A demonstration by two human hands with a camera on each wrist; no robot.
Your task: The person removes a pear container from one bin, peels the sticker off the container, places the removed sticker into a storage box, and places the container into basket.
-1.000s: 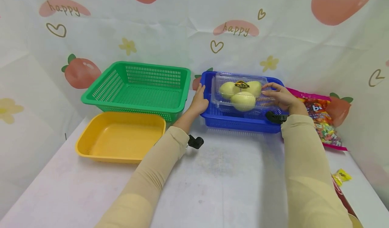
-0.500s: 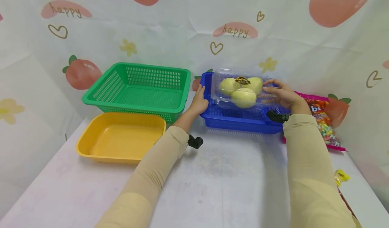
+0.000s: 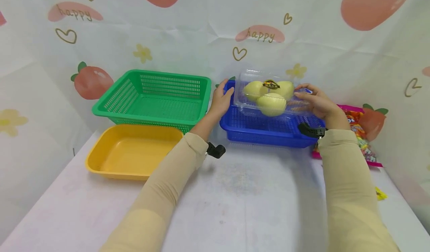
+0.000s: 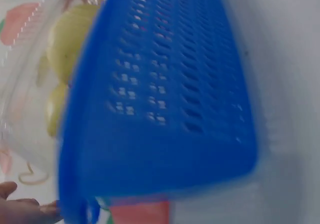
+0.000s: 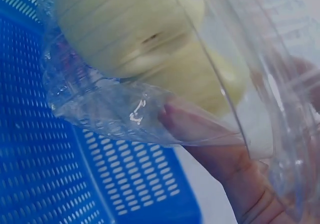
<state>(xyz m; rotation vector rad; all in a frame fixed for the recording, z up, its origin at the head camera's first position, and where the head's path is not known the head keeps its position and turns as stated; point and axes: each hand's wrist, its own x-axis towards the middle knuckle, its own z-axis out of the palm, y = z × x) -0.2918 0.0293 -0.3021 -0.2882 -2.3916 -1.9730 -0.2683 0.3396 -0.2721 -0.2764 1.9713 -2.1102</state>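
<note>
A clear plastic fruit box (image 3: 243, 99) holds three pale yellow-green fruits (image 3: 271, 104) and has a black-and-gold label on its lid. My right hand (image 3: 318, 102) grips the box by its right end, the thumb (image 5: 192, 124) showing through the plastic in the right wrist view. The box is raised over the back of the blue basket (image 3: 268, 137), slightly tilted. At the basket's left rim is my left hand (image 3: 221, 99), fingers spread and holding nothing. In the left wrist view its fingers (image 4: 25, 209) show just beyond the blue rim.
A green basket (image 3: 161, 112) stands at the back left, with a yellow tray (image 3: 134, 153) in front of it. Right of the blue basket lies a candy bag (image 3: 357, 123). A small yellow wrapper (image 3: 380, 194) lies near the right table edge. A printed cloth (image 3: 188, 31) hangs behind.
My right hand has lifted the fruit box up from the blue basket and slightly right. The left hand has come off the basket's left side and moved up, fingers spreading.
</note>
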